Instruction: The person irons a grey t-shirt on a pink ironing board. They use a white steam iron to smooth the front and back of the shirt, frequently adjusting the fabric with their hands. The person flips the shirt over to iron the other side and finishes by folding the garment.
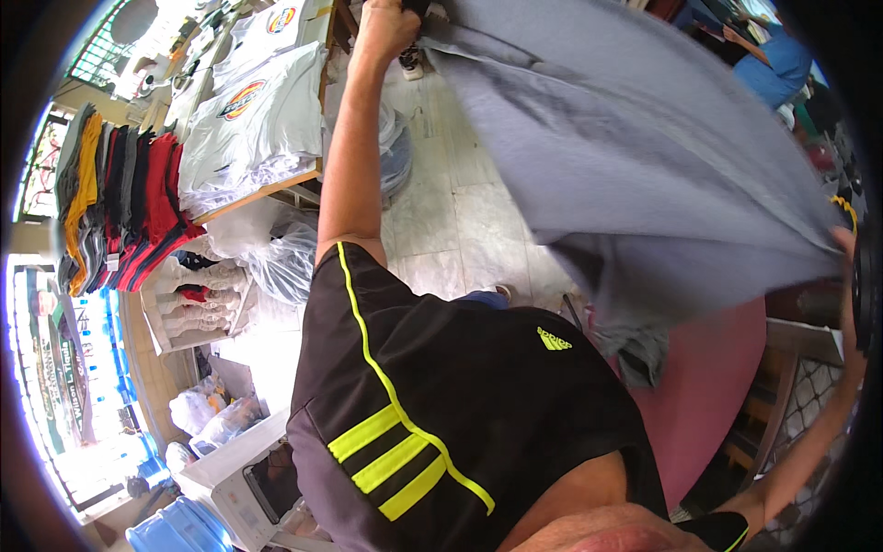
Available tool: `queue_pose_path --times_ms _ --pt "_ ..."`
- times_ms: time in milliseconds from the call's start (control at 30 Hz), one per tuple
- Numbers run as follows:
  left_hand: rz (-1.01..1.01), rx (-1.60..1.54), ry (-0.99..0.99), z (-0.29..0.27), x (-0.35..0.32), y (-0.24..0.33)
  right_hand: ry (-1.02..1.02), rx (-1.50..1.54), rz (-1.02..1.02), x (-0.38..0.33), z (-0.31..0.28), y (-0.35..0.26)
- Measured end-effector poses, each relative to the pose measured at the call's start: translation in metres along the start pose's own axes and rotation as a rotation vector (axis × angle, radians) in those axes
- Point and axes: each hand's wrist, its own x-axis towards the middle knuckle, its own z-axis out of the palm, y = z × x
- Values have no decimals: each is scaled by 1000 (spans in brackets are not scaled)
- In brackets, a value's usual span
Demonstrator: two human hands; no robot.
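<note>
A wide grey cloth (625,138) is spread in the air in front of me, its folds slanting down to the right. At the top, my left hand (386,32) is closed in a fist at the cloth's upper left corner, arm stretched far out. The cloth's other end reaches my right hand (843,241) near the right rim, where the fingers look closed on its edge but are partly lost in the dark border. Below the cloth, a crumpled grey-green fabric (639,354) lies beside a dull pink surface (713,377).
Left stands a table with white printed T-shirts (248,120). Stacks of folded coloured garments (120,198) hang over its near end. Clear plastic bags (285,258) sit beneath. A white box-shaped appliance (244,488) and blue water jug (179,529) are lower left. A person in blue (773,69) is far right.
</note>
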Motion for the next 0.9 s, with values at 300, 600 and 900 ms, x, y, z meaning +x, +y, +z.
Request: queue_pose_path --times_ms 300,600,900 --pt "-294 546 -390 -25 -1 -98 -190 159 -358 84 245 35" --pt "238 33 213 -101 86 23 556 -136 -201 157 177 151" --pt "-190 921 -792 -78 -320 -147 -991 -115 -524 -45 425 6"
